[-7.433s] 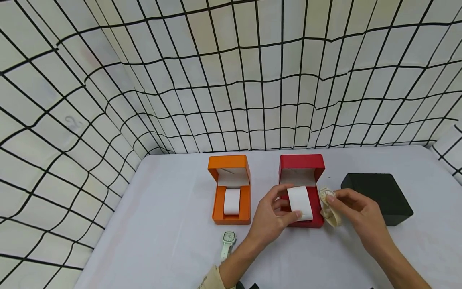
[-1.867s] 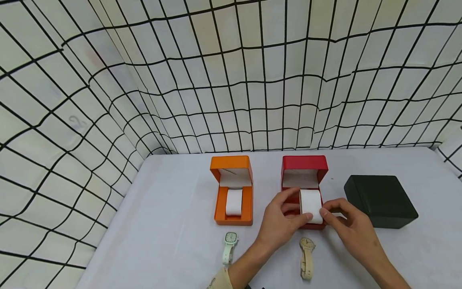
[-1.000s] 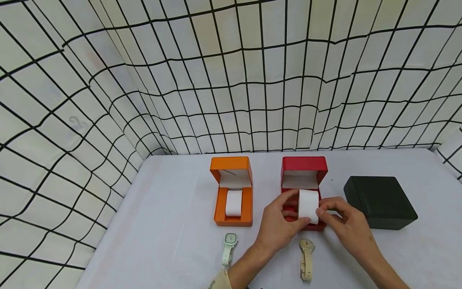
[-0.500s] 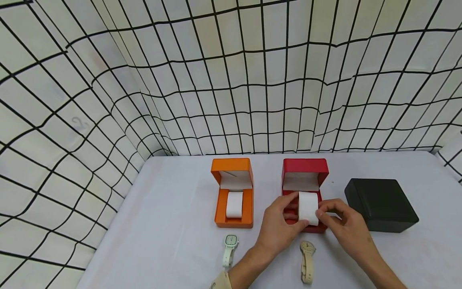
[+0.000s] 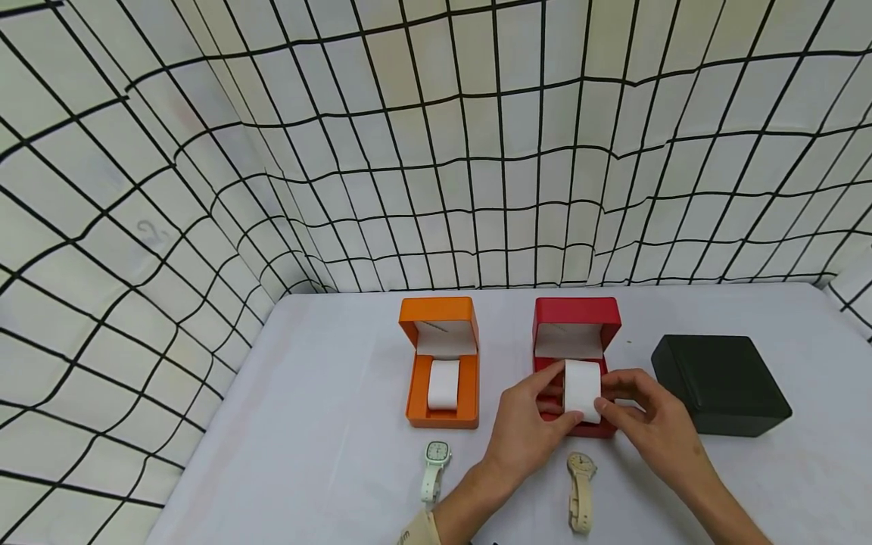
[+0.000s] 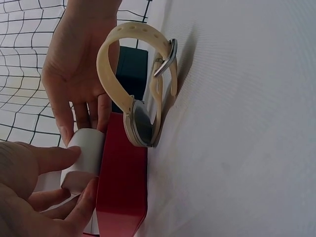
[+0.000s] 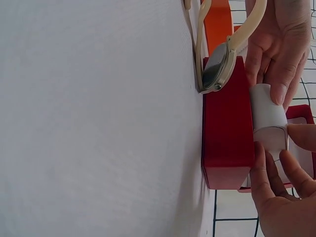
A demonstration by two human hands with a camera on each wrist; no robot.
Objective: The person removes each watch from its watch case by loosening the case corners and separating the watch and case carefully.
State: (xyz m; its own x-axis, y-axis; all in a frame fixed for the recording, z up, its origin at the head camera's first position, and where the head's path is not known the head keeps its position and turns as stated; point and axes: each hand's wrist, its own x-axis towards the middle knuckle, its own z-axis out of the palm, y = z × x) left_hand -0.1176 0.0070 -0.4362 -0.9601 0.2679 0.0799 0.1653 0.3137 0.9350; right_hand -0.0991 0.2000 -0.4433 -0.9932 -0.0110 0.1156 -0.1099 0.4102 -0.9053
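In the head view a white watch cushion (image 5: 582, 392) sits at the open red watch box (image 5: 577, 312), upright between both hands. My left hand (image 5: 527, 424) grips its left side, thumb near the lower front edge and fingers at the top and behind. From the other side my right hand (image 5: 654, 424) pinches the right edge; the left wrist view shows both hands' fingers on the cushion (image 6: 84, 158). A cream wristwatch (image 5: 580, 492), its strap buckled into a loop, lies on the table in front of the red box. Whether the cushion rests fully in its slot is hidden.
Left of the red box stands an open orange watch box (image 5: 412, 393) with a white cushion (image 5: 443, 384) inside. A pale green watch (image 5: 434, 471) lies before it. At the right is a closed dark green box (image 5: 722, 386). Black netting over white sheeting borders the white table (image 5: 306, 424).
The cream watch, earlier in my right hand beside the red box, now lies on the table. My right hand has moved onto the cushion. Over the last second hardly anything has moved.
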